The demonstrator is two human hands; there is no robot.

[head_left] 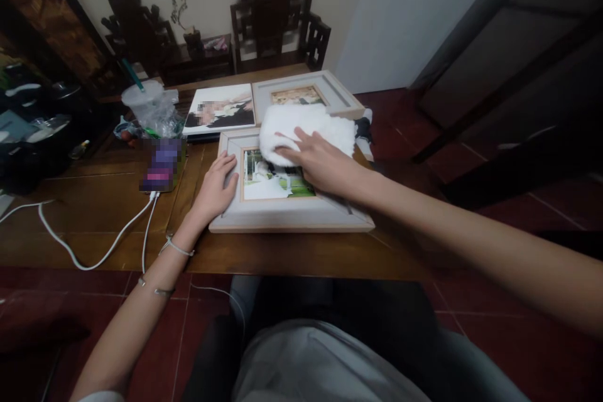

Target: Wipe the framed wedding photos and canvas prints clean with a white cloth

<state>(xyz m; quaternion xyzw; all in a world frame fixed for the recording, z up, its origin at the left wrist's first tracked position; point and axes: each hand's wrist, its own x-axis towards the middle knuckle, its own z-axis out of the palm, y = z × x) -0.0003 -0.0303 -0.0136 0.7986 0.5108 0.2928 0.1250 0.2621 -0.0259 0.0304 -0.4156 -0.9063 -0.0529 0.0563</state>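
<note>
A pale wooden picture frame (282,217) with a photo lies flat on the low wooden table (94,213) in front of me. My left hand (217,185) rests flat on the frame's left border, fingers stretched out. My right hand (315,160) lies palm down on a fluffy white cloth (306,125), pressing it on the upper part of the frame's glass, fingers spread over the cloth.
A second frame (325,91) and an unframed photo print (221,107) lie behind. A phone (162,166) on a white charging cable (94,251) sits to the left, beside a lidded plastic cup (141,97) in a bag. Dark carved chairs (273,12) stand at the wall.
</note>
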